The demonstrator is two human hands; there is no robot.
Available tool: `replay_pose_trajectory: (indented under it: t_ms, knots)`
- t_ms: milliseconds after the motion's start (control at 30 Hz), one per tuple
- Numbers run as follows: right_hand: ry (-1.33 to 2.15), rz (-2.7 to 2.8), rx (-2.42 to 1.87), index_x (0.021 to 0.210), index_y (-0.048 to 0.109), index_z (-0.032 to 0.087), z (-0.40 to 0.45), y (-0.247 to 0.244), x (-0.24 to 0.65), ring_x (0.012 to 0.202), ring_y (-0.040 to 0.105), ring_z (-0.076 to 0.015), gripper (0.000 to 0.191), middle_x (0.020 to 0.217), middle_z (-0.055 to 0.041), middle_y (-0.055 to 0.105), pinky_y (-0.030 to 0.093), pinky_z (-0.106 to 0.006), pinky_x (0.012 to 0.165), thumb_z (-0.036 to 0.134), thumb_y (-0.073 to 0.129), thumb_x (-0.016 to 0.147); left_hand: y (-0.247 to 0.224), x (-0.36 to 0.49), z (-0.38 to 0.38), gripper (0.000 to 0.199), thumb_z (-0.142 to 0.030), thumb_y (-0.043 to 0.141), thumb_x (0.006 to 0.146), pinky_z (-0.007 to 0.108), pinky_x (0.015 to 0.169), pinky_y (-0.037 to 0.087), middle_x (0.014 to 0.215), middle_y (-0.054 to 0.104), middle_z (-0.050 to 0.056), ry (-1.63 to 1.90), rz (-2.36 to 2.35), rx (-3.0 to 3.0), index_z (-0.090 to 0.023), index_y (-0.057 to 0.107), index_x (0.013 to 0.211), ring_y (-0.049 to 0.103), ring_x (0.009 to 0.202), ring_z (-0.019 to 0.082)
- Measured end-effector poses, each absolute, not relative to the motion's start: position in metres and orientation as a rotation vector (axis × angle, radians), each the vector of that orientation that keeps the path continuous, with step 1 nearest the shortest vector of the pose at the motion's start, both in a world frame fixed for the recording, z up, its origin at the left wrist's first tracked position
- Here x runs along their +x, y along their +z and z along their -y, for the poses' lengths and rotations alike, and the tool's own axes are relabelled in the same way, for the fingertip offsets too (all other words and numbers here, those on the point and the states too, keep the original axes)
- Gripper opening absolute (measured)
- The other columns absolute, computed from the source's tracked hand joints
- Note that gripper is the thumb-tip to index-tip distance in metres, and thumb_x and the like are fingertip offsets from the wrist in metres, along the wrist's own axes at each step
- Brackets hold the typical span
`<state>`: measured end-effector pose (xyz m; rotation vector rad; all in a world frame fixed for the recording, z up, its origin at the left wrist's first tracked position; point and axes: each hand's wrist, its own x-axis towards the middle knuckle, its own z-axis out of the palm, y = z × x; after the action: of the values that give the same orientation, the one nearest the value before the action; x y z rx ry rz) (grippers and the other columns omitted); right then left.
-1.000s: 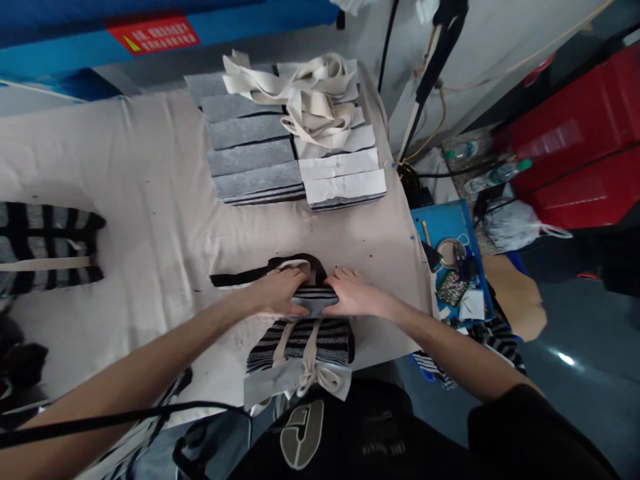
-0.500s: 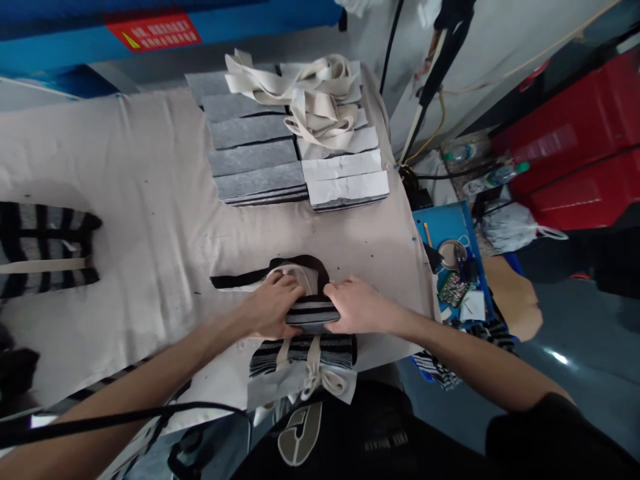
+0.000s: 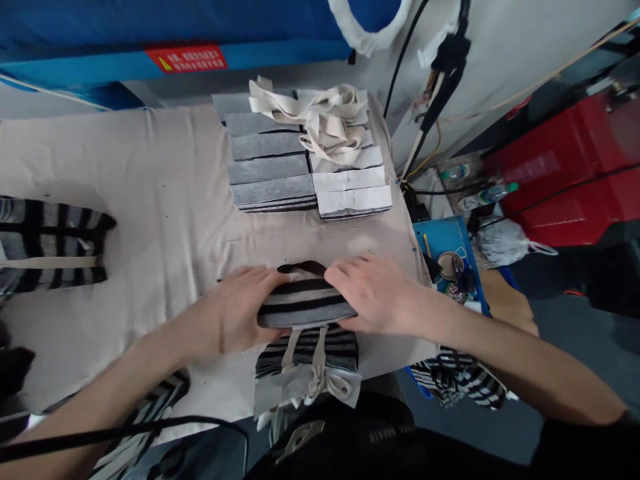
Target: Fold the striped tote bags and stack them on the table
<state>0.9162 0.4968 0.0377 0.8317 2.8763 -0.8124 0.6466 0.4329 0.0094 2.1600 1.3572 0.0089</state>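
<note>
A folded piece of grey and black striped fabric (image 3: 305,304) lies on the canvas-covered table (image 3: 150,220), with a dark edge curving out behind it. My left hand (image 3: 240,308) presses on its left side, and my right hand (image 3: 375,293) rests on its right side, fingers spread over the top. Just nearer me sits a striped fabric stack (image 3: 307,353) tied with cream straps (image 3: 320,373) in a bow. Whatever lies under the folded piece is hidden.
Stacks of grey felt (image 3: 267,160) and white pieces (image 3: 353,200) lie at the table's far side under loose cream straps (image 3: 325,123). Striped fabric (image 3: 50,240) lies at left. A blue tray of small items (image 3: 445,257) and red cases (image 3: 565,180) stand right.
The striped fabric now forms a larger fold, covering most of the dark loop behind it. My hands have spread further apart onto its sides, and the whole view has shifted slightly.
</note>
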Motion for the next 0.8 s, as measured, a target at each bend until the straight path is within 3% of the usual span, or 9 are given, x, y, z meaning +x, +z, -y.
replay_pose_trajectory:
  t_ms: [133, 267, 467, 633, 800]
  knots:
    - [-0.425, -2.987, 0.925, 0.121, 0.054, 0.016, -0.518, 0.012, 0.918, 0.104, 0.063, -0.0323, 0.050, 0.119, -0.0154, 0.065, 0.045, -0.044, 0.089, 0.041, 0.080, 0.085, 0.003, 0.648, -0.466, 0.060, -0.048, 0.076, 0.075, 0.052, 0.101, 0.044, 0.118, 0.070, 0.015, 0.022, -1.548, 2.427, -0.020, 0.061, 0.127, 0.063, 0.114, 0.038]
    - [-0.208, -2.966, 1.052, 0.124, 0.051, 0.014, -0.539, -0.043, 0.917, 0.109, 0.062, -0.0336, 0.051, 0.119, -0.0167, 0.063, 0.046, -0.043, 0.092, 0.031, 0.081, 0.086, -0.036, 0.657, -0.502, 0.055, -0.043, 0.076, 0.078, 0.050, 0.099, 0.044, 0.118, 0.068, 0.017, -0.070, -1.576, 2.573, -0.015, 0.062, 0.124, 0.060, 0.114, 0.038]
    - [-0.187, -2.903, 1.148, 0.138, 0.046, 0.011, -0.550, -0.095, 0.916, 0.110, 0.060, -0.0339, 0.068, 0.123, -0.0179, 0.060, 0.046, -0.043, 0.091, 0.027, 0.083, 0.083, -0.093, 0.656, -0.514, 0.056, -0.036, 0.077, 0.077, 0.049, 0.105, 0.042, 0.124, 0.067, 0.018, -0.052, -1.581, 2.514, -0.013, 0.060, 0.125, 0.060, 0.118, 0.038]
    - [-0.252, -2.921, 1.125, 0.126, 0.054, 0.013, -0.554, -0.100, 0.920, 0.108, 0.059, -0.0332, 0.055, 0.119, -0.0156, 0.061, 0.047, -0.043, 0.091, 0.029, 0.084, 0.082, -0.103, 0.650, -0.503, 0.056, -0.034, 0.074, 0.079, 0.050, 0.109, 0.043, 0.124, 0.068, 0.017, 0.111, -1.628, 2.347, -0.014, 0.058, 0.129, 0.062, 0.122, 0.037]
    - [-0.384, -2.942, 1.161, 0.127, 0.054, 0.016, -0.557, -0.103, 0.925, 0.111, 0.059, -0.0329, 0.054, 0.119, -0.0146, 0.062, 0.048, -0.044, 0.092, 0.026, 0.083, 0.082, -0.112, 0.643, -0.497, 0.063, -0.038, 0.074, 0.080, 0.049, 0.108, 0.048, 0.128, 0.067, 0.016, 0.267, -1.670, 2.188, -0.015, 0.053, 0.134, 0.063, 0.123, 0.035]
